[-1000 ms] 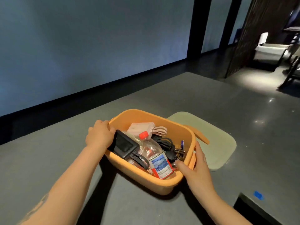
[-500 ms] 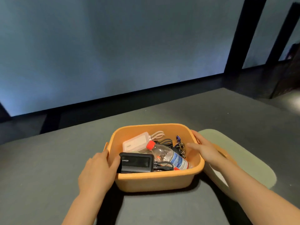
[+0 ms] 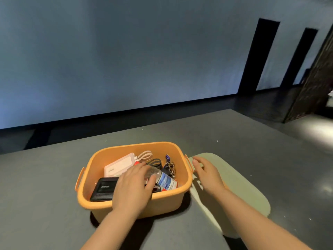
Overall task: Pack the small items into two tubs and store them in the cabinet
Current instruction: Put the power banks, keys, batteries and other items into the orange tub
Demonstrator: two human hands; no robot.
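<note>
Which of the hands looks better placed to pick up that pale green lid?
Probably the right hand: it hovers open over the green lid, while the left hand is inside the orange tub.

Left hand [image 3: 134, 184] reaching toward 12 o'clock, palm down, fingers loosely curved. Right hand [image 3: 209, 175] at 3 o'clock, fingers spread, relaxed.

Orange plastic tub [image 3: 173, 199] set on grey tabletop [image 3: 54, 186]. Pale green flat lid [image 3: 239, 181] laid just right of it. In tub: black power bank [image 3: 103, 189] front left, white power bank [image 3: 119, 164] behind, clear plastic bottle [image 3: 164, 179] centre (lying down), keys [image 3: 170, 166] back right.
</note>
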